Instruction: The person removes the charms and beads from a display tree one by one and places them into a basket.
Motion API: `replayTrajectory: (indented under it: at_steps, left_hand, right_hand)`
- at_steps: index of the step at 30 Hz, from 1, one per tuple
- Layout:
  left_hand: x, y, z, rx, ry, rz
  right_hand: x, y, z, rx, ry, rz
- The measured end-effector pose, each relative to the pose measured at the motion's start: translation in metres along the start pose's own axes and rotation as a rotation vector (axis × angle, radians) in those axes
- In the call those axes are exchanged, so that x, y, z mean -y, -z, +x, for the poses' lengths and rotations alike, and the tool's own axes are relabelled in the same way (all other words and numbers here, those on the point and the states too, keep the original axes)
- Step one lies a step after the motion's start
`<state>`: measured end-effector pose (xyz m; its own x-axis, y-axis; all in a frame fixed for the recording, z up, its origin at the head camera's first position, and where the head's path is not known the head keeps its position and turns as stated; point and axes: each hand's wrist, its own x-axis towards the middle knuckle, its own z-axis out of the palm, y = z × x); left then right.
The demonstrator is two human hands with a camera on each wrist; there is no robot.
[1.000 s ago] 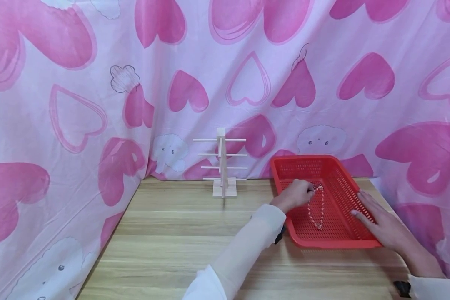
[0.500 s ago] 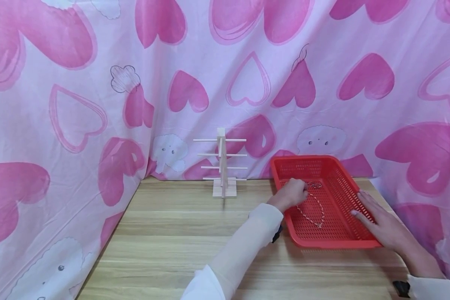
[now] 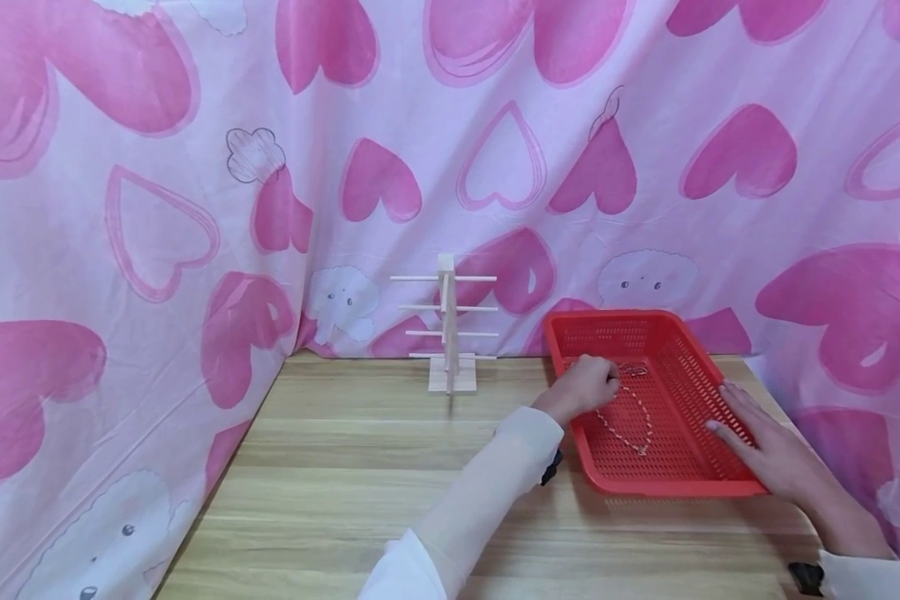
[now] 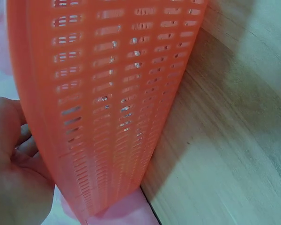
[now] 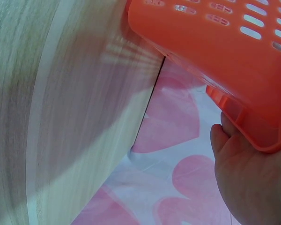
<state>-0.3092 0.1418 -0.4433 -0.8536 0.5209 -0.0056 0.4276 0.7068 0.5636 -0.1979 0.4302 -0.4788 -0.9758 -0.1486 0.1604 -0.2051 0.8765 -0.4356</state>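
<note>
In the head view, a thin beaded necklace (image 3: 649, 423) hangs in a loop inside the red plastic basket (image 3: 663, 487). My left hand (image 3: 583, 387) reaches over the basket's left rim with curled fingers and pinches the necklace's upper end; its fingertips are mostly hidden. My right hand (image 3: 772, 450) holds the right rim, thumb on the inner side and fingers along the outside. Small beads (image 4: 126, 108) show through the basket's slots in the left wrist view. The right wrist view has part of the right hand (image 5: 248, 178) under the rim.
Left of the basket stands a wooden rack (image 3: 450, 333) with several horizontal pegs. Another small piece of jewelry (image 3: 633, 369) lies toward the basket's back. The wooden table (image 3: 330, 483) meets a pink heart-patterned cloth (image 3: 382, 83) at the back and sides.
My left hand has shifted slightly left and drawn the necklace's upper end with it, so the loop has widened. The right hand and the basket stay put; the head view has shifted slightly.
</note>
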Motion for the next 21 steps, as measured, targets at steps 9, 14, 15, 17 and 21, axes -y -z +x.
replayTrajectory:
  at_steps: [9,14,15,17,21]
  left_hand:
    - [0.006,0.011,-0.004,-0.072,-0.060,-0.064]
    - [0.011,0.022,-0.010,-0.116,-0.066,-0.086]
    - [0.013,0.025,-0.011,-0.127,-0.081,-0.076]
    - [0.016,0.034,-0.015,-0.145,-0.106,-0.074]
    - [0.025,0.054,-0.028,-0.174,-0.154,-0.100]
  right_hand:
    - [-0.001,0.001,-0.001,-0.003,0.003,-0.006]
    - [-0.002,0.001,-0.001,-0.008,0.008,-0.001]
    - [-0.003,0.001,-0.001,-0.011,0.011,-0.002]
    - [-0.003,0.001,-0.001,-0.015,0.017,-0.004]
    - [-0.002,0.000,0.000,-0.018,0.037,-0.015]
